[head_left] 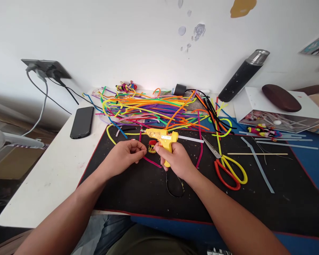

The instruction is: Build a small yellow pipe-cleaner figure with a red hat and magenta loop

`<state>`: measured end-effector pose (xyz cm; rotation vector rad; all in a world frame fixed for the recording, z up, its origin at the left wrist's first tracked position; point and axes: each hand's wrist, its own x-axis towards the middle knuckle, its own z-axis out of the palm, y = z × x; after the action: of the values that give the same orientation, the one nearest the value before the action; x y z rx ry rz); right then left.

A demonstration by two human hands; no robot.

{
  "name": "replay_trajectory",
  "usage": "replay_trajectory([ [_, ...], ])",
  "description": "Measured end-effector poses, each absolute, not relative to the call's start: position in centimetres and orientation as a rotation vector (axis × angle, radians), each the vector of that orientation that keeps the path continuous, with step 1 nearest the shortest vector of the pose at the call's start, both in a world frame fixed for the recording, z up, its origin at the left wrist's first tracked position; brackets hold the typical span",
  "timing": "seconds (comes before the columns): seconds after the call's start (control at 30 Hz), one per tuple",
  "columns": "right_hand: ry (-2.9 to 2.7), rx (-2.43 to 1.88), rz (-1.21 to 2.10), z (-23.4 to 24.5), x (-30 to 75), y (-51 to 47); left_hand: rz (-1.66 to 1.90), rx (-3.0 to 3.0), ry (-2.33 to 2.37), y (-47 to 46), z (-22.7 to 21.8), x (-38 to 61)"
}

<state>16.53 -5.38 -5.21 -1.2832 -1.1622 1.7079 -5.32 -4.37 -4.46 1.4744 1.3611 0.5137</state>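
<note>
My right hand (pixel 177 159) is wrapped round the grip of a yellow hot glue gun (pixel 161 136) whose nozzle points left over the black mat (pixel 149 184). A clear glue stick (pixel 191 139) sticks out of its back. My left hand (pixel 124 156) is pinched closed just left of the nozzle, on something small I cannot make out, beside a small red and yellow piece (pixel 152 146) and a magenta pipe cleaner (pixel 152 162).
A heap of coloured pipe cleaners (pixel 159 106) lies behind the gun. Red and yellow scissors (pixel 228 168) and loose glue sticks (pixel 257 163) lie to the right. A phone (pixel 82 121) rests at left; a black flask (pixel 243 75), a white box (pixel 276 106) and small figures (pixel 263 131) stand at right.
</note>
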Motion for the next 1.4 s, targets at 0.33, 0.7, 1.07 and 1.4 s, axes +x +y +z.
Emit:
replay_trajectory([
  [0.33,-1.162,-1.266,1.705,-5.4,16.6,-5.3,0.449,1.224,1.303,-3.2,-4.2,-4.5],
  [0.7,-1.145,-1.249,1.715,-5.5,16.6,-5.3,0.391,1.162,1.306,-2.8,-4.5,-4.5],
  [1.07,-1.149,-1.247,1.718,-5.2,16.6,-5.4,0.384,1.19,1.327,-2.8,-4.2,-4.2],
  [1.4,-1.167,-1.261,1.704,-5.6,16.6,-5.3,0.396,1.156,1.324,-2.7,-4.4,-4.2],
])
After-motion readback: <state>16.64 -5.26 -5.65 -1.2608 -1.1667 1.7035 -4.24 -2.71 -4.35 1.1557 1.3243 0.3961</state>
